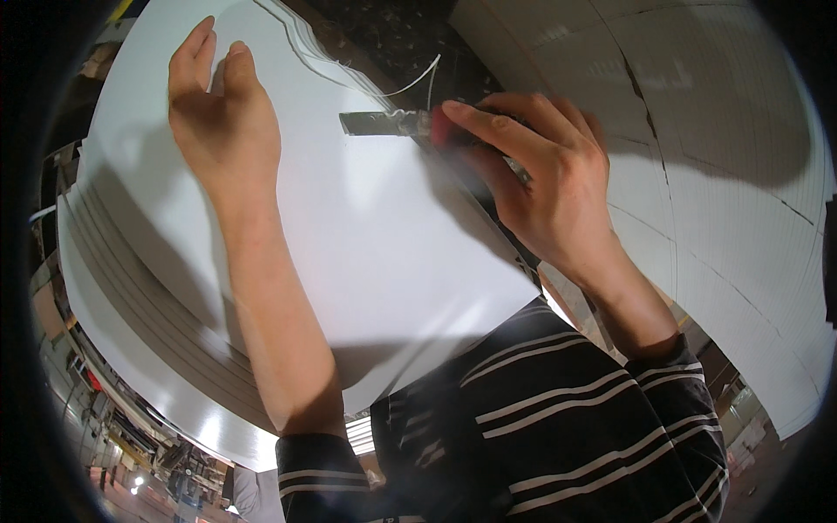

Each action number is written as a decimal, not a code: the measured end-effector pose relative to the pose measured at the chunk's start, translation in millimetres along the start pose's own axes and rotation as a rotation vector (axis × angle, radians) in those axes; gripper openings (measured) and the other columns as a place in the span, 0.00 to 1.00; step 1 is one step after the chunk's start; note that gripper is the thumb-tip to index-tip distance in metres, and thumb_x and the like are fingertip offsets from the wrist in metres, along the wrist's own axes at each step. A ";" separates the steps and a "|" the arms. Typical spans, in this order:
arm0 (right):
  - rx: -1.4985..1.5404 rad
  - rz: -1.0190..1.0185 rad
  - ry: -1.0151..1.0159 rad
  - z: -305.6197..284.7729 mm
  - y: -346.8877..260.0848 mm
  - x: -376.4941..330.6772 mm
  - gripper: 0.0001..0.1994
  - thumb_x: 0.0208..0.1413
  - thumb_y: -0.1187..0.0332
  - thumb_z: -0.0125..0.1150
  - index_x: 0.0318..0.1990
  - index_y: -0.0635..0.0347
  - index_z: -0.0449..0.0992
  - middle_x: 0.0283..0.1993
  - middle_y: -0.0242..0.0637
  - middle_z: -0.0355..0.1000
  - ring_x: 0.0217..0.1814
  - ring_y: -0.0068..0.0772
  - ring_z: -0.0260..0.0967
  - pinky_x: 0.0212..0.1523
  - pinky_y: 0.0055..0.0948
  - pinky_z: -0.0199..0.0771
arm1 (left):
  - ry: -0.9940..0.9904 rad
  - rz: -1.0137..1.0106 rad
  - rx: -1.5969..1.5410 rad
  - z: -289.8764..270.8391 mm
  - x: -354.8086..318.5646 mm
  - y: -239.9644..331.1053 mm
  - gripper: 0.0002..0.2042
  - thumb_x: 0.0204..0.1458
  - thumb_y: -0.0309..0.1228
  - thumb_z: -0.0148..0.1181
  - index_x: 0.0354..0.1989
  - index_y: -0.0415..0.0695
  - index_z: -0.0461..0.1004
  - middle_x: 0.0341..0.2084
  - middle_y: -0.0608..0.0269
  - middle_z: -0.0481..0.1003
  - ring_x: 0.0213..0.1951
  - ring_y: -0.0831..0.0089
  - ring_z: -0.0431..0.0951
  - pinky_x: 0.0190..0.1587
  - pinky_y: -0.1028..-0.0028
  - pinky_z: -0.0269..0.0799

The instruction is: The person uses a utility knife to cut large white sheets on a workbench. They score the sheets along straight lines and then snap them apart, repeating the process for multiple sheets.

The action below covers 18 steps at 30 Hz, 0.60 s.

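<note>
My right hand [558, 166] grips a knife with a wide, flat metal blade [370, 124] and a red handle [438, 126]. Its blade lies flat over the edge of the white sheet [392, 235], pointing left. From near the blade, a thin white strip [410, 85] curls up and runs along the sheet's far edge. My left hand [225, 105] rests on the white surface to the left, fingers stretched away from me and slightly bent, with nothing visible in it.
Layered sheet edges [157, 288] form a thick stack along the left. At the right stands a large pale stack [697, 174] with fine lines and dark gaps. Dark floor [392, 35] with scraps shows between the two. Blurred workshop clutter [131, 444] fills the lower left.
</note>
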State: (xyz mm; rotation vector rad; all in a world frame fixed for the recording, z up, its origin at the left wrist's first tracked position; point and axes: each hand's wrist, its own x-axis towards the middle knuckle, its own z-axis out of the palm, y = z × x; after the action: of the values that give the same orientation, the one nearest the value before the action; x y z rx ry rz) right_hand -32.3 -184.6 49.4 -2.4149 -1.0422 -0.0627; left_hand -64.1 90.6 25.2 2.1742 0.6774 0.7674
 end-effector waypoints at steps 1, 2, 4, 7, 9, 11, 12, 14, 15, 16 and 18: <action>-0.002 -0.008 0.041 0.2 0.5 1.8 0.19 0.49 0.71 0.74 0.51 0.44 0.86 0.44 0.29 0.80 0.43 0.34 0.75 0.48 0.38 0.71 | 0.000 0.000 0.007 1.3 -1.4 1.6 0.19 0.64 0.34 0.57 0.61 0.44 0.75 0.60 0.52 0.76 0.64 0.61 0.75 0.67 0.61 0.67; -0.024 -0.025 0.059 2.5 0.6 4.2 0.18 0.49 0.68 0.75 0.50 0.42 0.86 0.43 0.27 0.79 0.43 0.34 0.74 0.46 0.38 0.70 | 0.003 0.007 -0.010 1.7 -1.9 2.4 0.19 0.64 0.34 0.57 0.61 0.44 0.75 0.60 0.52 0.76 0.64 0.61 0.75 0.67 0.61 0.67; -0.048 -0.042 0.082 4.3 0.6 7.1 0.17 0.50 0.66 0.75 0.49 0.40 0.86 0.43 0.25 0.78 0.42 0.33 0.73 0.45 0.38 0.69 | 0.010 0.016 -0.041 2.3 -3.0 3.6 0.19 0.64 0.34 0.56 0.61 0.45 0.75 0.60 0.52 0.76 0.64 0.62 0.75 0.68 0.61 0.66; -0.042 -0.045 0.096 10.1 -4.0 11.3 0.17 0.50 0.66 0.75 0.49 0.40 0.86 0.42 0.25 0.79 0.43 0.33 0.73 0.45 0.39 0.69 | 0.017 -0.030 -0.028 -0.6 -2.8 2.6 0.19 0.63 0.34 0.56 0.61 0.45 0.75 0.61 0.52 0.76 0.64 0.62 0.74 0.68 0.62 0.66; -0.024 -0.058 0.111 12.5 -3.5 17.3 0.16 0.50 0.66 0.75 0.49 0.40 0.86 0.42 0.24 0.79 0.43 0.34 0.73 0.46 0.40 0.69 | 0.020 -0.012 -0.045 -0.2 -1.9 3.3 0.19 0.63 0.33 0.56 0.62 0.46 0.75 0.61 0.52 0.76 0.64 0.62 0.75 0.68 0.62 0.65; -0.020 -0.057 0.109 13.4 -3.4 22.8 0.16 0.50 0.66 0.75 0.49 0.40 0.86 0.42 0.24 0.79 0.44 0.34 0.74 0.46 0.41 0.69 | 0.024 -0.007 -0.044 0.6 -1.5 5.0 0.19 0.63 0.33 0.56 0.62 0.46 0.75 0.61 0.52 0.76 0.64 0.62 0.75 0.68 0.63 0.65; -0.015 -0.063 0.125 14.1 -3.3 25.7 0.16 0.50 0.66 0.75 0.48 0.41 0.86 0.42 0.23 0.79 0.44 0.34 0.74 0.46 0.42 0.70 | 0.024 -0.013 -0.034 0.9 -1.8 5.8 0.19 0.63 0.33 0.56 0.62 0.46 0.75 0.61 0.52 0.76 0.63 0.62 0.75 0.68 0.63 0.64; -0.006 -0.069 0.115 14.3 -1.2 31.7 0.16 0.50 0.66 0.75 0.48 0.41 0.86 0.42 0.23 0.79 0.44 0.34 0.74 0.47 0.42 0.70 | 0.024 -0.011 -0.033 2.0 -1.7 7.7 0.19 0.63 0.33 0.56 0.62 0.45 0.75 0.60 0.52 0.77 0.63 0.61 0.75 0.68 0.63 0.64; -0.005 -0.075 0.104 13.3 0.2 33.9 0.16 0.50 0.65 0.75 0.48 0.41 0.86 0.42 0.22 0.79 0.44 0.34 0.74 0.48 0.43 0.70 | 0.024 -0.002 -0.041 2.4 -0.7 8.1 0.19 0.64 0.33 0.55 0.62 0.45 0.75 0.60 0.51 0.77 0.63 0.61 0.75 0.68 0.63 0.64; 0.007 -0.083 0.097 10.5 1.1 34.0 0.17 0.50 0.67 0.75 0.50 0.42 0.86 0.43 0.25 0.79 0.45 0.34 0.75 0.49 0.41 0.70 | 0.025 0.008 -0.049 2.4 -0.3 8.0 0.19 0.64 0.33 0.55 0.62 0.44 0.75 0.60 0.50 0.77 0.63 0.60 0.75 0.68 0.63 0.64; 0.021 -0.096 0.054 3.0 3.0 31.4 0.20 0.50 0.70 0.74 0.52 0.45 0.86 0.45 0.31 0.80 0.46 0.36 0.76 0.50 0.38 0.70 | 0.037 0.007 -0.102 1.5 1.8 6.1 0.19 0.64 0.32 0.55 0.62 0.43 0.74 0.59 0.49 0.77 0.63 0.59 0.75 0.69 0.62 0.64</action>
State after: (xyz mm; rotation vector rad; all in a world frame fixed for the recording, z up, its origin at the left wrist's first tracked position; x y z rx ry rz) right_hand -8.5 -164.0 52.8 -2.3307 -1.1276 -0.1479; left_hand -60.5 87.4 29.6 2.0761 0.6356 0.8302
